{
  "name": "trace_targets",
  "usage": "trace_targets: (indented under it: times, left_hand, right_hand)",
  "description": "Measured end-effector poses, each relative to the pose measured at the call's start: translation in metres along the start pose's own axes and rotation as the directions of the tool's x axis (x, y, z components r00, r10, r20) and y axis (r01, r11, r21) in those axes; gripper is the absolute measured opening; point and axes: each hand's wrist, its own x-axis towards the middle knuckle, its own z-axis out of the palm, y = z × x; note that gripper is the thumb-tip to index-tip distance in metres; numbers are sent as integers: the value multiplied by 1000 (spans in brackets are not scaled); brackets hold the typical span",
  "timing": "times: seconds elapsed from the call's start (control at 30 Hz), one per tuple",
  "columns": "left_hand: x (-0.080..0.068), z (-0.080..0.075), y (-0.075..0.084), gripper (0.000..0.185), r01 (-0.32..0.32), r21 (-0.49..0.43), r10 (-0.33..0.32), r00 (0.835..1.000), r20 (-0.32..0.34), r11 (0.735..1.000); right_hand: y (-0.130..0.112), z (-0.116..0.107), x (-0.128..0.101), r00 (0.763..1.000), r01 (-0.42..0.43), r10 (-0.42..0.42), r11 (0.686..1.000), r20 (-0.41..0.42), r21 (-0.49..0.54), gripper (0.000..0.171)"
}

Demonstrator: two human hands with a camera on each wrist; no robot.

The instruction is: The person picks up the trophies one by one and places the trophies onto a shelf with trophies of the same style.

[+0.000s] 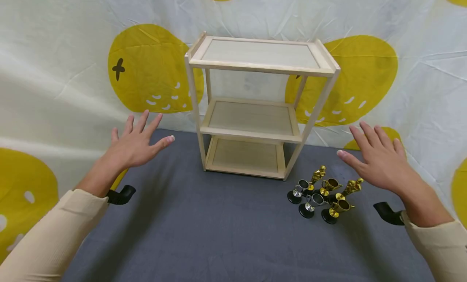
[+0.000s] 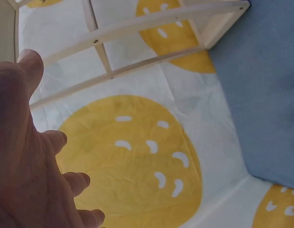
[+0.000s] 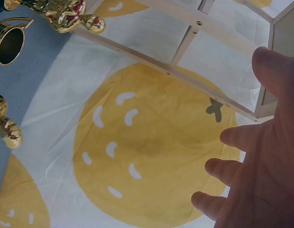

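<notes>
- The left hand [image 1: 136, 146] hovers palm down with fingers spread and straight, holding nothing, above the worktop's [image 1: 204, 229] back left part.
- The right hand [image 1: 377, 160] hovers the same way, fingers spread and empty, above the worktop's back right part.
- Nearest the right hand, just below and to its left, a cluster of small trophies [image 1: 322, 192] stands on the worktop near its right edge: gold cups, gold figures and silver cups on black bases, packed close together.
- Between the hands, at the middle of the back edge, stands a pale wooden shelf [image 1: 255, 107] with three bare tiers; the trophies sit just beside its front right leg.
- The left hand is well apart from the shelf, the right hand near it.
- The worktop is covered in grey cloth.
- Behind it hangs a white backdrop [image 1: 65, 71] with big yellow fruit shapes.
- Both forearms wear cream sleeves [image 1: 47, 237].
</notes>
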Motion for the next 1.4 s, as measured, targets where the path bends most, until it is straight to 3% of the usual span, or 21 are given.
trace_targets:
  times: [0.73, 1.4]
  left_hand:
    - [3, 12, -6, 98, 1, -6, -1, 1000, 14, 1000]
    - [-1, 21, -25, 98, 8, -45, -8, 1000, 10, 999]
  right_hand:
    - [23, 12, -7, 1000, -30, 30, 999, 8, 13, 89]
    - [41, 22, -15, 998, -63, 63, 996, 11, 55, 89]
